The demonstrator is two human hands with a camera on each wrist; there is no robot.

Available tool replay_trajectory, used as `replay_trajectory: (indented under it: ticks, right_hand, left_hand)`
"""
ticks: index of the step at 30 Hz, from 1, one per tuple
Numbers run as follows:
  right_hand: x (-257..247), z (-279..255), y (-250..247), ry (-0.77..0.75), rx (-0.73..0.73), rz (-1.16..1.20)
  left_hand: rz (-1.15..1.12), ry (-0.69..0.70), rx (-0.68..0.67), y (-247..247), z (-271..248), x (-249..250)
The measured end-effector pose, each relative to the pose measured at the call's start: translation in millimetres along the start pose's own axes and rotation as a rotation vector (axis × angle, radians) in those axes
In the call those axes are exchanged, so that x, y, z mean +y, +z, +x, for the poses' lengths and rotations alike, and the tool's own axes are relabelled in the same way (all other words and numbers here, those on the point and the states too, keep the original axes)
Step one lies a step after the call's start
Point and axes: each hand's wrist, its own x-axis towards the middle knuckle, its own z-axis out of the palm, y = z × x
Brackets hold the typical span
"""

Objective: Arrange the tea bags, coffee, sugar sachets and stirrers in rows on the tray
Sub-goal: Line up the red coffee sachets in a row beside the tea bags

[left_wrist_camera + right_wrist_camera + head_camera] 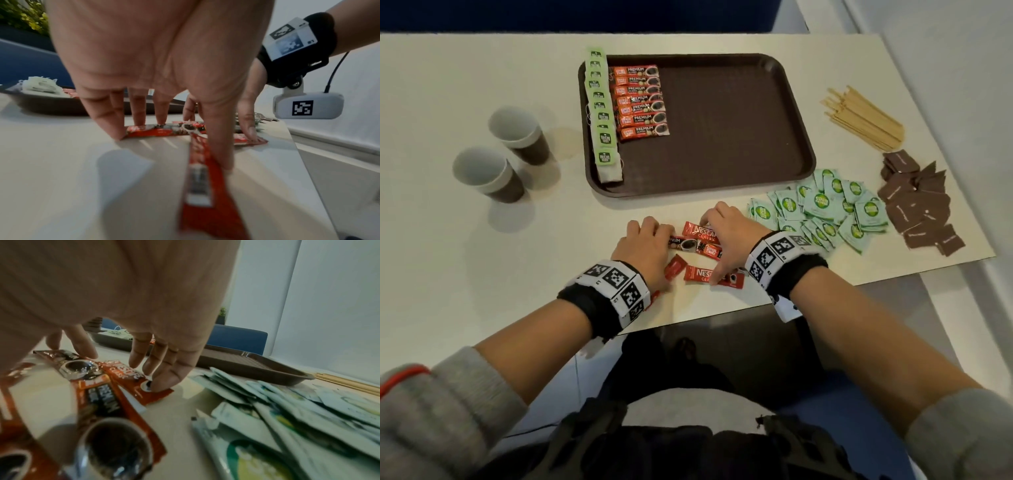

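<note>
On the brown tray point(722, 130), a row of green tea bags point(601, 113) lines the left edge, with a row of red coffee sachets point(642, 102) beside it. More loose coffee sachets point(697, 245) lie on the table in front of the tray. My left hand point(654, 246) presses its fingertips on one sachet point(156, 131), and its thumb rests along another point(199, 186). My right hand point(712, 246) touches the end of a Nescafe sachet point(127, 378) with straight fingers, its thumb on a nearer one point(705, 274). Green sugar sachets point(822, 209), brown sachets point(917, 205) and wooden stirrers point(866, 116) lie to the right.
Two paper cups point(500, 150) stand left of the tray. The table's front edge point(722, 311) runs just behind my wrists, and its right edge is close to the brown sachets. The green sugar pile point(287, 410) lies right beside my right hand.
</note>
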Motion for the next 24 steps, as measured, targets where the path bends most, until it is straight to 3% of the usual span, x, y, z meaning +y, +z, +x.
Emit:
replay_trajectory:
  ticks: [9, 15, 20, 24]
  right_hand:
    - [-1.3, 6.7, 0.5, 0.031, -0.01, 0.15]
    - [-1.2, 13.9, -5.6, 0.057, -0.031, 0.058]
    - [3.0, 22.1, -14.2, 0.059, -0.016, 0.03]
    - [4.4, 29.7, -28.4, 0.047, 0.033, 0.174]
  left_hand:
    - [-0.185, -0.037, 0.039, 5.9, 7.9, -11.0]
    - [-0.144, -0.067, -0.02, 8.0, 14.1, -14.2]
    - [-0.18, -0.043, 0.007, 2.8, 19.8, -18.3]
    - [-0.27, -0.085, 0.045, -13.6, 24.9, -22.3]
